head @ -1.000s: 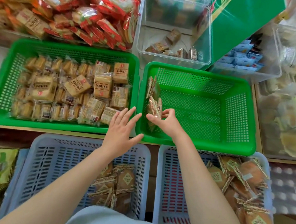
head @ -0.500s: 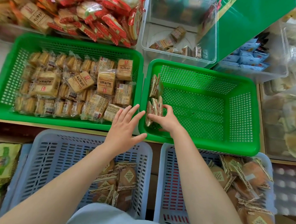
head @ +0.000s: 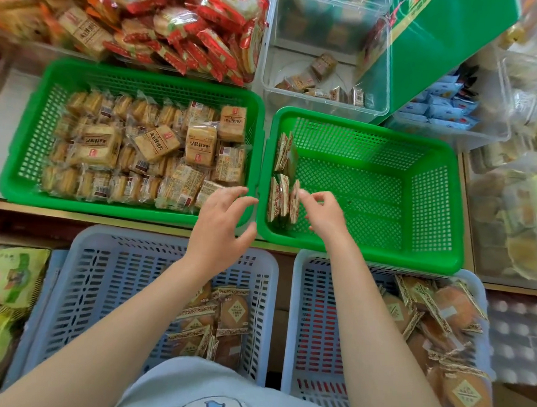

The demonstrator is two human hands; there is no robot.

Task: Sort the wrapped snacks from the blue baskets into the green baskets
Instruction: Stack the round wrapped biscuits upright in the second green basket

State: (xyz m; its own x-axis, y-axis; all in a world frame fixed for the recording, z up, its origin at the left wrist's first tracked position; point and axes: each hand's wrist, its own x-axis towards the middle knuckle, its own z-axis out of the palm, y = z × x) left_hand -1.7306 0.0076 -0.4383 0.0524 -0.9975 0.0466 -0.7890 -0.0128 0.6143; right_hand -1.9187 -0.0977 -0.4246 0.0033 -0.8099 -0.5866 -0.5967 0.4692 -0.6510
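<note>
Two green baskets, two blue baskets. In the right green basket (head: 429, 246), roughly six wrapped biscuit packets (head: 282, 185) stand against its left wall; the rest is bare floor. Right hand (head: 323, 213) beside them and left hand (head: 221, 228) over its left rim are loose-fingered, holding nothing.

The right hand (head: 325, 215) has let go of the upright snack packets (head: 282, 199) at the left wall of the right green basket (head: 428, 263) and drawn slightly back (fingers now loosely curled), while the left hand (head: 219, 228) has curled its fingers.
</note>
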